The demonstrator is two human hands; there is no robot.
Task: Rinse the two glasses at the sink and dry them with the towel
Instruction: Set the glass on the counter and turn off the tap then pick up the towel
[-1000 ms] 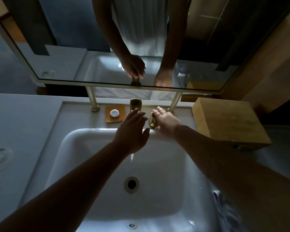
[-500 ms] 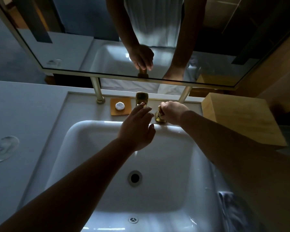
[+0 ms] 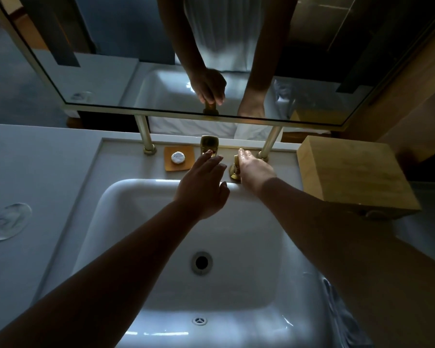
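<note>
Right hand, fingers extended, rests against the brass tap handle without gripping; left hand, fingers relaxed and holding nothing, hovers below the brass spout over the white sink. One glass lies on the counter, well left. Soap dish sits beside the spout.

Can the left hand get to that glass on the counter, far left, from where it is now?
Probably yes. The left hand hovers open under the faucet holding nothing, and the counter between the sink and the glass shows nothing in the way.
</note>
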